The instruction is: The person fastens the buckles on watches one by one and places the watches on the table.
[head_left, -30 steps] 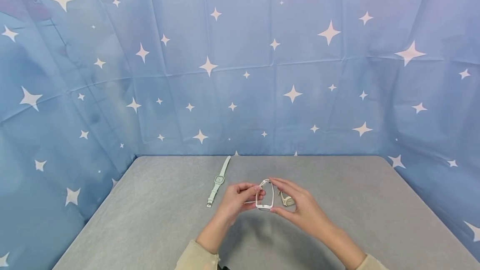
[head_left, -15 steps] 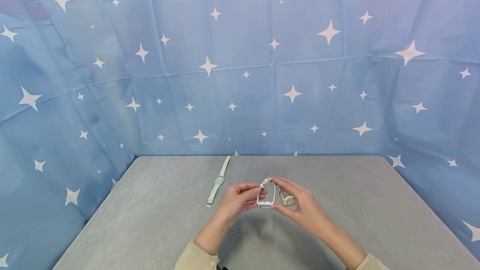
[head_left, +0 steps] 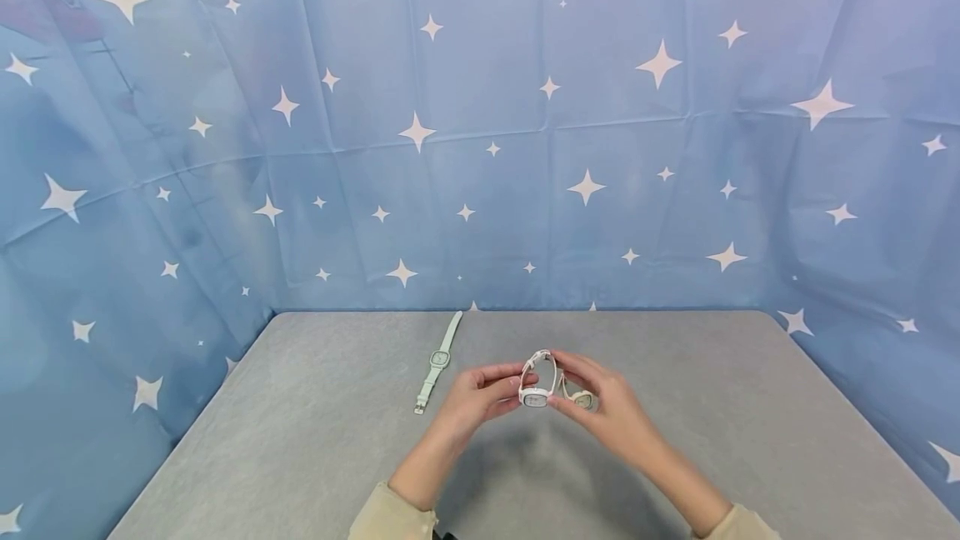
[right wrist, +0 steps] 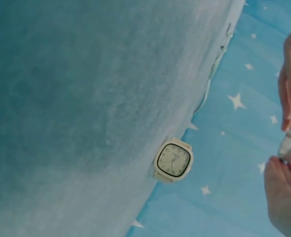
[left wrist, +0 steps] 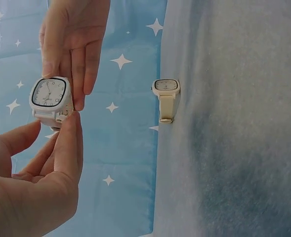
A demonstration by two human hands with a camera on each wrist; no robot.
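Watch, white and looped, sits above the table, clamped between the right hand's thumb and fingers; the left hand curls around its strap. Left of it lies a mint watch; just right, a cream watch.

In the right wrist view, the edge cuts off the white rounded-square watch. In the head view, the right hand partly hides the cream rounded-square watch; the mint-green long-strapped watch has unreadably small numerals.
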